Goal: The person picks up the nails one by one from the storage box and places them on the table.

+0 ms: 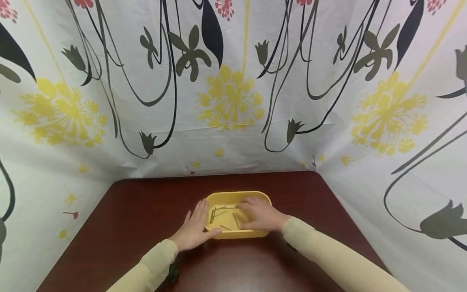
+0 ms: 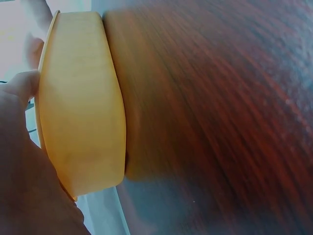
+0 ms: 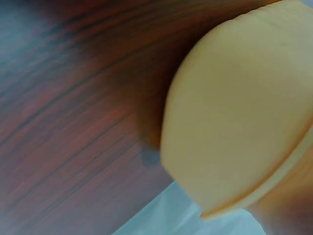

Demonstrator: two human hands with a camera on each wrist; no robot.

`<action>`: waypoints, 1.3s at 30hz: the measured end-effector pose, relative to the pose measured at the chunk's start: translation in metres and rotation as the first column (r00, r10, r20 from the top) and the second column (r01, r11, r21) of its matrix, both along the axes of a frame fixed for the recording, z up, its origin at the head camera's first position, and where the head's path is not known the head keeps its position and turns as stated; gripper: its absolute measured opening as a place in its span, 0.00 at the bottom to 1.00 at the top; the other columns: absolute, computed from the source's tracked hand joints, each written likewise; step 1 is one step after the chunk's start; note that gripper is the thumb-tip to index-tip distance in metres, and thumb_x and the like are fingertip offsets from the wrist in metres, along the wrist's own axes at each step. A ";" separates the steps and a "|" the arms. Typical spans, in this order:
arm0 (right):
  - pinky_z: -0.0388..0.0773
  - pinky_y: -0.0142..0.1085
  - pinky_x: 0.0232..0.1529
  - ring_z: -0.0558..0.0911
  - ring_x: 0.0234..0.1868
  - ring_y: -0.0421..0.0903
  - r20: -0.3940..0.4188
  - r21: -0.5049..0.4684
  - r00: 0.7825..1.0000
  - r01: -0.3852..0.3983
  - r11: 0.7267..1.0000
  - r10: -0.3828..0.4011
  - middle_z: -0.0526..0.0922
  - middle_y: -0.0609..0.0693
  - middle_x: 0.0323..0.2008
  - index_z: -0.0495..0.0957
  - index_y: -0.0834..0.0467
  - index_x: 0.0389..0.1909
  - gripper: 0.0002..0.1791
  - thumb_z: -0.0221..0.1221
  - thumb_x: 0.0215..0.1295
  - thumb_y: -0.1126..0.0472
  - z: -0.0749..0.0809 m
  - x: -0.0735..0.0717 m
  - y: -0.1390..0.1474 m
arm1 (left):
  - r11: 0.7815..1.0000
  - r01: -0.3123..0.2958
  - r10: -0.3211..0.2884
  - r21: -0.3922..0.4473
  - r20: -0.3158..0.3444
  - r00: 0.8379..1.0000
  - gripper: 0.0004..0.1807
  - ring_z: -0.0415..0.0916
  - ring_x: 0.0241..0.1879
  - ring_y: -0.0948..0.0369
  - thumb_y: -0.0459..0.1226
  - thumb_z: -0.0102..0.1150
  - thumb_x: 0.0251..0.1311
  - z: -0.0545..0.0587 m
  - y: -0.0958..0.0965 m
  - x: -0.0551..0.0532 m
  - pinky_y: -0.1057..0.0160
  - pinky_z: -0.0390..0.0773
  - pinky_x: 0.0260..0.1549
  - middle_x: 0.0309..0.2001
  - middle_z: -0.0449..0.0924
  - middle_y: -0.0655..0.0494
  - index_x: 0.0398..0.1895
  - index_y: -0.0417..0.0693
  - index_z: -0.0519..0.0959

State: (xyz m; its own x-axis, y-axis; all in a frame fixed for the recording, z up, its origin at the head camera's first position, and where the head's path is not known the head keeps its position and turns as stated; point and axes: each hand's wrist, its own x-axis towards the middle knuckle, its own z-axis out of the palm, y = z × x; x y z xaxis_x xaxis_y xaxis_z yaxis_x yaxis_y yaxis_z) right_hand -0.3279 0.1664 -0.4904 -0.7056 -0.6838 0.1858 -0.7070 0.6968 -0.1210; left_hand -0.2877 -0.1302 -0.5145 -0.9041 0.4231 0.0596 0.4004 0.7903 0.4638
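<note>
A yellow plastic tray rests on the table, and its outer wall fills much of the left wrist view. Several thin metal pieces that look like nails lie scattered on its floor, mostly toward the left. My left hand rests against the tray's left side with straight fingers, the thumb on the front rim. My right hand reaches over the right part of the tray, fingers and thumb spread apart near the nails. Nothing shows between them. The right wrist view has only the tray's outer wall, without the fingers.
The dark reddish-brown table extends around the tray on all sides. Behind it and along both sides hangs a white floral curtain. A small dark green object sits beside the left sleeve, partly hidden.
</note>
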 end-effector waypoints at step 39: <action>0.75 0.41 0.54 0.73 0.52 0.46 0.063 0.045 0.997 -0.054 0.998 0.051 0.78 0.47 0.51 0.87 0.47 0.29 0.08 0.73 0.55 0.48 -0.018 -0.020 -0.066 | 1.000 0.002 -0.002 -0.018 -0.009 1.000 0.59 0.28 0.79 0.52 0.69 0.48 0.64 -0.003 -0.001 -0.002 0.35 0.40 0.71 0.81 0.30 0.46 0.81 0.43 0.34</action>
